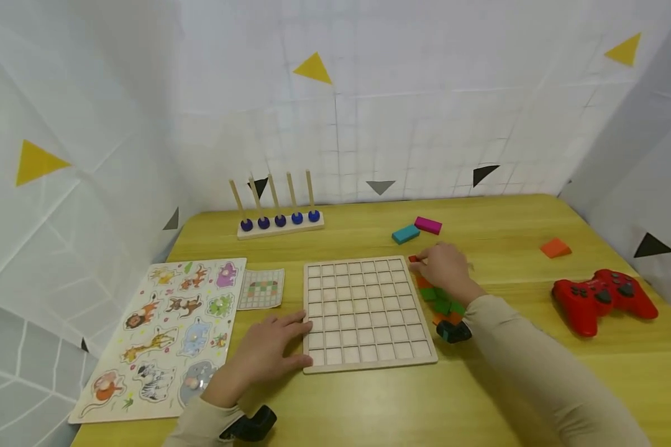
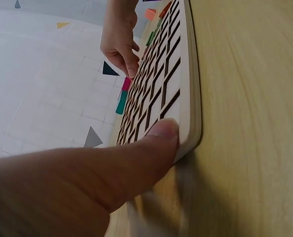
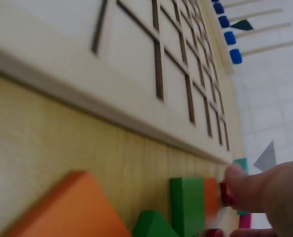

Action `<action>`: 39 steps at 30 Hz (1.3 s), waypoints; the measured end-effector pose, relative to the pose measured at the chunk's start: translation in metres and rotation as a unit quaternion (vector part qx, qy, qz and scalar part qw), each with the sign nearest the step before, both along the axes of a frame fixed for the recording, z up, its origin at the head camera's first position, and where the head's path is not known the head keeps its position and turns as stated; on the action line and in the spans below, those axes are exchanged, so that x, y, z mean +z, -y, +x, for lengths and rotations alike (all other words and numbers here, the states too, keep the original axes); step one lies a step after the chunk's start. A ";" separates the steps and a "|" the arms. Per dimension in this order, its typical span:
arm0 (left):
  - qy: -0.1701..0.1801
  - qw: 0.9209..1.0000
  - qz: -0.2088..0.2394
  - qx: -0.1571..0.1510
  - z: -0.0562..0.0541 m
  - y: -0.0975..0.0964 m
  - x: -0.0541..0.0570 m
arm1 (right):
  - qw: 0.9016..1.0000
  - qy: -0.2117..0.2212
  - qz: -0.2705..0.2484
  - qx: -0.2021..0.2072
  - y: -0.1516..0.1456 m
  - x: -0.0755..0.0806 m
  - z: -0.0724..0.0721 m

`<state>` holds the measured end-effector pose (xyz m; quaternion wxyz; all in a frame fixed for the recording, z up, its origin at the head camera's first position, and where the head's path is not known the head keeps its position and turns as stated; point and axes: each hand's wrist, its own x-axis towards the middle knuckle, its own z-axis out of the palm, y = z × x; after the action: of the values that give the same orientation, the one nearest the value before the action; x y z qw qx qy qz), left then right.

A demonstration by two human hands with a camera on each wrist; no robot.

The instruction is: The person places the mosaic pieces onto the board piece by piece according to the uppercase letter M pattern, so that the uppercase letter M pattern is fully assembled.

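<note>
A wooden grid board (image 1: 370, 365) with rows of square cells lies on the table in front of the person. The left hand (image 1: 271, 349) rests at its left edge, fingers spread, with the thumb (image 2: 159, 136) on the board's near corner. Just past the far right corner, the right hand (image 1: 443, 267) pinches a small red tile (image 1: 413, 258) between thumb and fingertips. Below that hand lie loose green tiles (image 1: 442, 300) and orange tiles (image 1: 423, 282), partly hidden by the wrist. Closer in the right wrist view are a green tile (image 3: 186, 205) and an orange tile (image 3: 77, 212).
A printed pattern card (image 1: 261, 289) and an animal puzzle board (image 1: 168, 323) lie to the left. Behind stands a peg rack (image 1: 282, 228) with blue beads. Teal (image 1: 406, 234) and magenta blocks (image 1: 428, 225) sit at the back; a red game controller (image 1: 604, 301) and orange block (image 1: 555, 248) are right.
</note>
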<state>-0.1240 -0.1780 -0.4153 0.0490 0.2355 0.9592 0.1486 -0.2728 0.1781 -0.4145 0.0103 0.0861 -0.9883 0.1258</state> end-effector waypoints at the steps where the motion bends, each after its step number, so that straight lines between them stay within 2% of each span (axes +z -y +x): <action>1: 0.003 1.000 0.001 0.000 0.000 0.001 0.000 | 1.000 -0.009 -0.003 0.001 0.000 -0.001 -0.002; 3: 0.009 1.000 0.003 -0.002 0.000 0.002 0.001 | 0.999 -0.029 -0.008 0.015 -0.001 -0.004 -0.006; 7: 0.016 1.000 0.004 -0.001 0.000 0.001 0.003 | 0.995 -0.063 -0.039 0.070 -0.005 -0.010 -0.012; 9: 0.014 1.000 0.002 0.002 0.000 0.001 0.004 | 0.992 -0.067 -0.065 0.081 -0.008 -0.011 -0.014; 13: 0.011 1.000 -0.001 0.008 0.001 0.001 0.006 | 0.995 -0.040 -0.082 0.045 -0.010 -0.011 -0.014; 16: 0.013 1.000 -0.001 0.007 0.001 0.001 0.006 | 0.998 -0.016 -0.062 0.017 -0.010 -0.010 -0.013; 20: 0.007 1.000 -0.002 0.001 0.001 0.001 0.004 | 0.998 -0.021 -0.052 0.024 -0.009 -0.009 -0.012; 23: 0.002 1.000 -0.004 -0.002 0.000 0.001 0.003 | 0.995 -0.052 -0.060 0.068 -0.003 -0.007 -0.010; 25: 0.001 1.000 -0.005 0.001 -0.001 0.001 0.003 | 0.989 -0.063 -0.070 0.113 0.009 -0.004 -0.007; 28: 0.001 1.000 -0.006 0.010 -0.001 0.002 0.005 | 0.971 -0.075 -0.095 0.207 0.041 0.002 0.005; 32: -0.003 1.000 -0.009 0.011 0.000 0.002 0.005 | 0.942 -0.089 -0.098 0.310 0.084 0.005 0.024; 35: -0.005 1.000 -0.009 0.007 -0.001 0.000 0.005 | 0.931 -0.099 -0.086 0.341 0.106 0.001 0.031; 39: -0.002 1.000 -0.012 0.006 0.000 -0.001 0.003 | 0.932 -0.099 -0.079 0.340 0.121 -0.007 0.031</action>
<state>-0.1243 -0.1766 -0.4120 0.0486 0.2290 0.9626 0.1365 -0.2420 0.0570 -0.4212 0.0714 0.4278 -0.8807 0.1903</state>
